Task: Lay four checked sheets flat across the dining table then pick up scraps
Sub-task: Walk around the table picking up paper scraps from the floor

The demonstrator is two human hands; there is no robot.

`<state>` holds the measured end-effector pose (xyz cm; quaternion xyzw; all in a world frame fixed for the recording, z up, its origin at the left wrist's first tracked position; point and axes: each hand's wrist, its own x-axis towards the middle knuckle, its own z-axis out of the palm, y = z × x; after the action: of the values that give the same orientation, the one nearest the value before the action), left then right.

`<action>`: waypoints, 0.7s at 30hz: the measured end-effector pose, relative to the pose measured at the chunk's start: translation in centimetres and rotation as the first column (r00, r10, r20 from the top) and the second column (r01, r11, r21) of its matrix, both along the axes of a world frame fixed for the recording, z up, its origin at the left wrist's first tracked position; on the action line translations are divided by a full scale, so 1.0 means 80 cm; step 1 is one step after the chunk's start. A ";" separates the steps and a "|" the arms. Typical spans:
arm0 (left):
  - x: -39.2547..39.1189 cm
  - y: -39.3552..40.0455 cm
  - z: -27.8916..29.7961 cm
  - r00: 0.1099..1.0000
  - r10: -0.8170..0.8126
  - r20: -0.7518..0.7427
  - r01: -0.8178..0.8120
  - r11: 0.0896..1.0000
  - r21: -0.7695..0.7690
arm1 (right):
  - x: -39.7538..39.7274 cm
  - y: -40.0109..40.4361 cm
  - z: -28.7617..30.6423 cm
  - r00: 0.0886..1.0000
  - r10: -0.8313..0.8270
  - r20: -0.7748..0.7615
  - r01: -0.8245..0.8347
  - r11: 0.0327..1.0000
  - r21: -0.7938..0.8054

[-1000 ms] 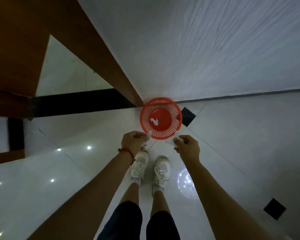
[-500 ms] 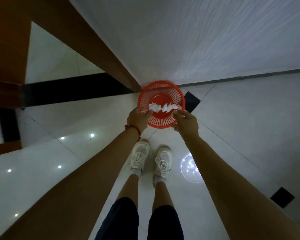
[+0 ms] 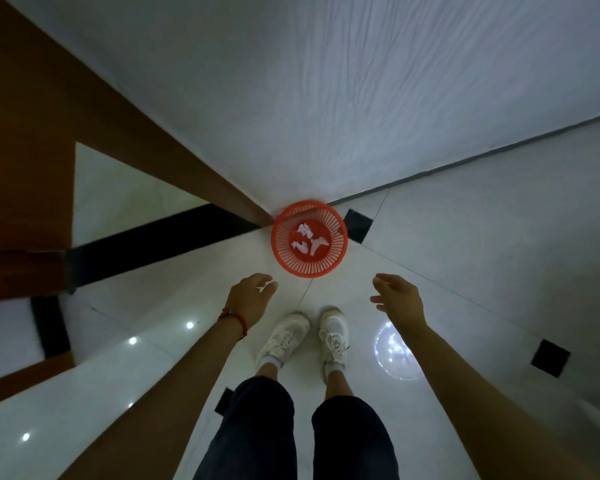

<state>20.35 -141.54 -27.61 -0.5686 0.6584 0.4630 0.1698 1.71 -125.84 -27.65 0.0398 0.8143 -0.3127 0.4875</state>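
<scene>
White glossy floor tiles (image 3: 465,258) spread under me, and a pale wall (image 3: 326,98) rises ahead. Against its foot stands the red slatted basket (image 3: 309,266), with several white paper scraps (image 3: 307,239) lying in its bottom. Both my arms reach forward over my white shoes (image 3: 284,337): my left hand (image 3: 250,299) and right hand (image 3: 397,297) hover short of the basket, fingers loose and spread, holding nothing
</scene>
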 end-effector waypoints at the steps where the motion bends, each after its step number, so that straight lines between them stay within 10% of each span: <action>1: 0.004 -0.004 0.011 1.000 -0.029 -0.006 0.029 1.000 -0.003 | 0.000 0.010 0.011 1.000 -0.020 -0.012 0.020 1.000 0.007; 13: 0.021 -0.022 0.136 0.904 -0.419 -0.082 0.422 0.906 0.029 | 0.100 0.131 0.161 0.950 -0.199 -0.239 0.216 0.975 0.049; 21: 0.004 0.060 0.171 0.790 -0.602 -0.115 0.613 0.781 0.121 | 0.239 0.266 0.212 0.703 -0.662 -0.260 0.685 0.728 0.000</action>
<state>20.71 -136.70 -13.97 -0.2949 0.7748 0.4518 0.3296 20.84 -104.52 -10.68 0.3198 0.8103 -0.4318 0.2339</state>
